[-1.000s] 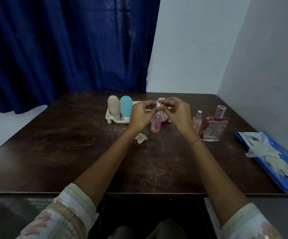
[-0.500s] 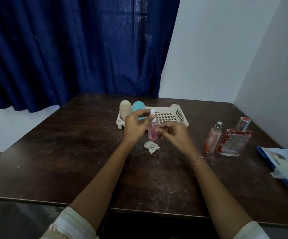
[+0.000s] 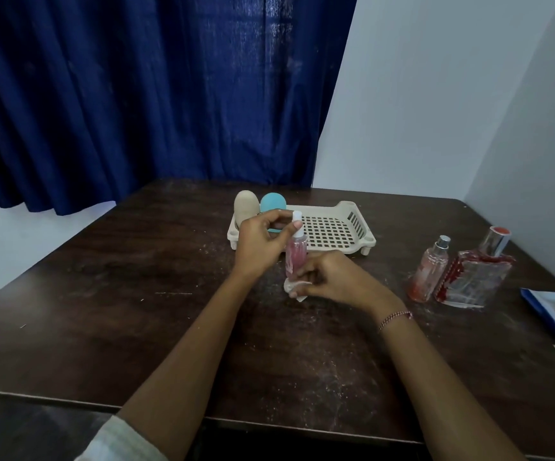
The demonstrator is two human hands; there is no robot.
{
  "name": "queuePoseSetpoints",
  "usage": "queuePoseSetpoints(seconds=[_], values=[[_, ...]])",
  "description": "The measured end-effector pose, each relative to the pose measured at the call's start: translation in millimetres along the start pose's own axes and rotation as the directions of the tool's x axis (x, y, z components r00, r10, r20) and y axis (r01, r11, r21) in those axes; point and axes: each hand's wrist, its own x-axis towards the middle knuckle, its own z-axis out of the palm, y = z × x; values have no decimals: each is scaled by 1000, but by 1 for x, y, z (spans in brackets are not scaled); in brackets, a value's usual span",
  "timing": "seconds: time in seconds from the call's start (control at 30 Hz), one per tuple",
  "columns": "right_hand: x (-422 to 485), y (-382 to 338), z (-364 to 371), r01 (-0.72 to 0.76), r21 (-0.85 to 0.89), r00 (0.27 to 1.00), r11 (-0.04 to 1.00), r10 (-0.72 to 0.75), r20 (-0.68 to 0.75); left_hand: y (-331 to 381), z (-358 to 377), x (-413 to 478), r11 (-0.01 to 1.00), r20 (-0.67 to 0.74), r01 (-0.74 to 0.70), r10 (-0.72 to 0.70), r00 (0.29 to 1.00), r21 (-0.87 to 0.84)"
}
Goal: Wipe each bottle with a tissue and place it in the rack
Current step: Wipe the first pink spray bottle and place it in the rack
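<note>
1. The left hand (image 3: 262, 244) was raised just in front of the rack (image 3: 316, 208), its forearm reaching in from the lower left. Its fingers were curled round the upper part of the pink bottle (image 3: 293, 261), with the thumb laid near the white cap.
2. The right hand (image 3: 334, 277) was held low beside the bottle's base with its fingers bent. A crumpled tissue (image 3: 294, 291) was pinched in them, right against the bottle's bottom end.
3. The pink bottle was kept upright between the two hands, its long axis near vertical and its cap pointed up. Whether its base touched the table (image 3: 136, 294) could not be told.
4. A beige bottle (image 3: 246, 207) and a teal bottle (image 3: 272, 204) were stood upright at the rack's left end.
5. A small spray bottle (image 3: 430, 271) and a square bottle (image 3: 478, 277) were stood just beside each other, right of the rack.
</note>
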Motion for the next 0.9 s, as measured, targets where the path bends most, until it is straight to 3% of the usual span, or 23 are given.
queuePoseSetpoints(seconds=[0.1,0.2,0.27,0.33,0.4,0.53,0.8,0.9], values=[[1,4,2,17,-42,999,999,-16,33,-1,1,0,1000,3,-11,11,1000,3],[0,3,-5,6,-38,1000,999,-7,-27,-1,2,-1,1000,14,-8,8,1000,2],[-2,1,-13,9,35,979,999,-1,-206,0,2,0,1000,16,10,-10,1000,-10],[-5,0,-18,68,161,885,985,15,-465,-1,1,1,999,11,19,-19,1000,-26],[-6,1,-18,90,192,790,977,47,-611,0,2,1,998,8,43,-42,999,-37],[-2,-4,-7,14,60,811,998,24,-584,1,2,1,994,9,78,-78,997,-75],[6,-17,12,111,-223,825,968,-215,-523,-3,1,3,991,34,86,-83,996,-103],[4,-12,3,71,-250,807,966,-203,-555,-2,1,3,991,39,92,-89,995,-100]])
